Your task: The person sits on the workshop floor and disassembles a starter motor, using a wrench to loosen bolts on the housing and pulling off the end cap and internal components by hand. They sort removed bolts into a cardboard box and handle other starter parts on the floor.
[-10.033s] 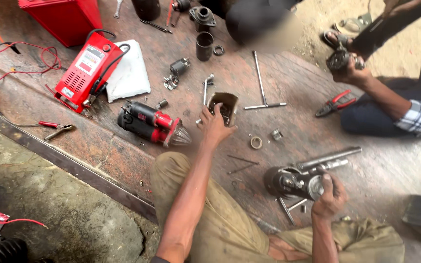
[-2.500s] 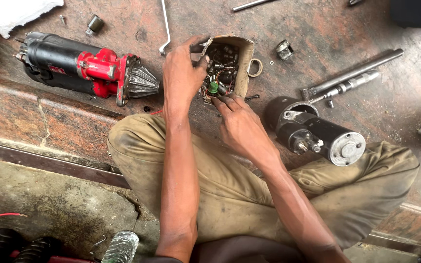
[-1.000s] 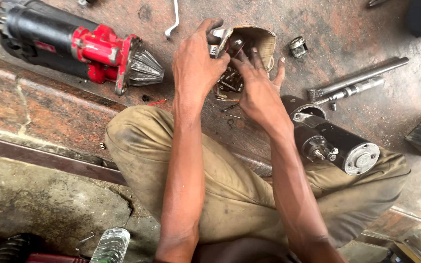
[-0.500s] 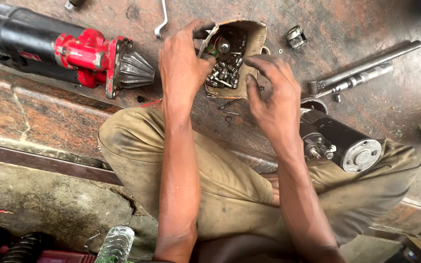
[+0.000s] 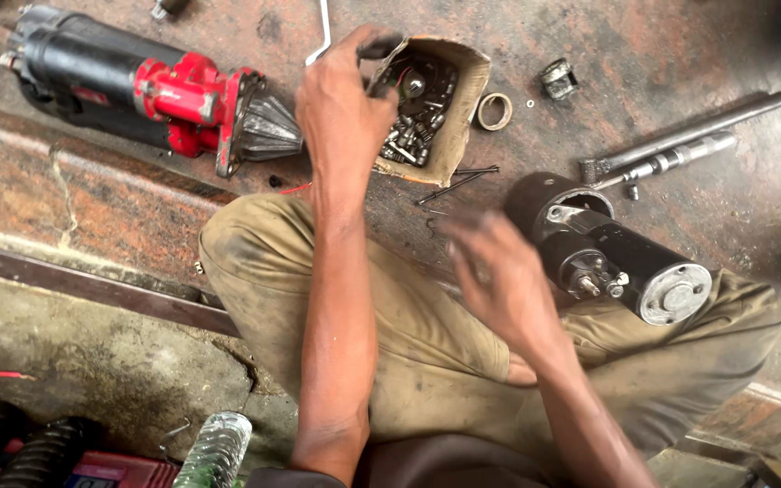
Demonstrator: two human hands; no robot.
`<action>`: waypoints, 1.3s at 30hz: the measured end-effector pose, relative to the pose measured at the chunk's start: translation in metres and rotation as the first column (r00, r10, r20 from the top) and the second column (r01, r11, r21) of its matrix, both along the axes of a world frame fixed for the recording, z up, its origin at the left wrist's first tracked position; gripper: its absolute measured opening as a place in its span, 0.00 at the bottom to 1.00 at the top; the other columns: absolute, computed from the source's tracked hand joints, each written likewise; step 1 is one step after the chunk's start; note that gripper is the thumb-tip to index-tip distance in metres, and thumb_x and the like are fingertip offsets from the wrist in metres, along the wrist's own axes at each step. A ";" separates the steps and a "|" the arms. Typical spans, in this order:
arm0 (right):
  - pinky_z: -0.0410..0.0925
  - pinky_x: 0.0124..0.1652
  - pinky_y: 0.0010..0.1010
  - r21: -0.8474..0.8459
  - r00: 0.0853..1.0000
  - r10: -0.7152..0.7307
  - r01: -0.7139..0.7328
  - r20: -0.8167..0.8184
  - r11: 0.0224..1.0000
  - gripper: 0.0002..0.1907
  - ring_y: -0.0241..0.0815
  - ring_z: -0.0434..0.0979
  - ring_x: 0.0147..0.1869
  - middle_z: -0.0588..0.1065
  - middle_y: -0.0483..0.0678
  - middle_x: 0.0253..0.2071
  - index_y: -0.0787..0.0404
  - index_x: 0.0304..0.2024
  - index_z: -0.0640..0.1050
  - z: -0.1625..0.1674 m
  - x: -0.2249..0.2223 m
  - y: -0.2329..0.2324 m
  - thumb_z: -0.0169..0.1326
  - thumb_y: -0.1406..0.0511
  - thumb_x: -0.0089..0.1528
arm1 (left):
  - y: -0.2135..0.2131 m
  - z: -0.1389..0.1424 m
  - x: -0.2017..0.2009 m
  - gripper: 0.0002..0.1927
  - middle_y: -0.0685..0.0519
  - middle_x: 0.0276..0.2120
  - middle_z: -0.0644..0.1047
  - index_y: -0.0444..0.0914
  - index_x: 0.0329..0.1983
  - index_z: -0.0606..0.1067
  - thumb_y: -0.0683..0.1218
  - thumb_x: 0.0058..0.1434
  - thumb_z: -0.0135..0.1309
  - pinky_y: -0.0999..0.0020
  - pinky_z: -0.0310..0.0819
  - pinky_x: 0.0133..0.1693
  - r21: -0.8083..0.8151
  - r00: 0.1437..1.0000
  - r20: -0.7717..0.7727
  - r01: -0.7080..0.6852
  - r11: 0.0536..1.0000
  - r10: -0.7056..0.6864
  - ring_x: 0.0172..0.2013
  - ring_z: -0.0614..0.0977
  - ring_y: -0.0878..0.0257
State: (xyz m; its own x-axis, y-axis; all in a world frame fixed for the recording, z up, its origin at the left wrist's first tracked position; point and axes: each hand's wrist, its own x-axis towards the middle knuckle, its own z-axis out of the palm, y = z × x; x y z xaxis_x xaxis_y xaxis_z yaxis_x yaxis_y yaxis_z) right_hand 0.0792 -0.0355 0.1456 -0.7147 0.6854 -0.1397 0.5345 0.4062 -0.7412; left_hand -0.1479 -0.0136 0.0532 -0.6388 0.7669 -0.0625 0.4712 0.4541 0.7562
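A red and black motor (image 5: 137, 90) lies at the left. Just right of it, the left hand (image 5: 341, 108) grips the rim of a small cardboard box (image 5: 458, 117) of bolts. The right hand (image 5: 494, 276) hovers blurred and empty, fingers loosely spread, below the box and beside a black motor (image 5: 616, 248).

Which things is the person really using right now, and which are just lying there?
In use:
- left hand, at the edge of the cardboard box
- cardboard box full of small metal parts
- right hand, blurred, beside the black motor
- black motor resting against the person's leg

Lying about:
- red and black motor
- metal ring
- long metal rods
- plastic bottle
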 end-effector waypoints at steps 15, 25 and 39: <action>0.72 0.58 0.37 0.393 0.969 0.155 -0.220 0.191 0.893 0.19 0.50 0.77 0.61 0.75 0.54 0.58 0.62 0.59 0.77 0.115 -0.021 0.085 0.63 0.73 0.66 | 0.011 -0.005 0.004 0.17 0.53 0.41 0.85 0.42 0.51 0.78 0.44 0.58 0.65 0.64 0.81 0.43 0.219 0.968 0.250 -0.065 0.974 0.008 0.40 0.88 0.60; 0.71 0.54 0.35 0.558 0.932 -0.130 -0.087 0.338 0.825 0.14 0.48 0.78 0.53 0.77 0.57 0.53 0.67 0.55 0.79 0.128 0.098 0.080 0.65 0.75 0.68 | 0.021 -0.059 -0.002 0.27 0.36 0.35 0.80 0.30 0.40 0.76 0.57 0.58 0.72 0.52 0.74 0.39 0.313 0.994 -0.055 -0.070 0.947 0.092 0.37 0.82 0.40; 0.73 0.48 0.40 0.288 0.852 -0.512 0.467 0.106 0.836 0.17 0.53 0.80 0.51 0.79 0.54 0.49 0.59 0.55 0.81 -0.049 0.214 -0.057 0.63 0.67 0.63 | -0.015 -0.014 0.028 0.21 0.48 0.48 0.81 0.33 0.56 0.76 0.42 0.66 0.73 0.63 0.80 0.50 0.529 0.884 -0.127 0.443 0.723 -0.450 0.46 0.84 0.59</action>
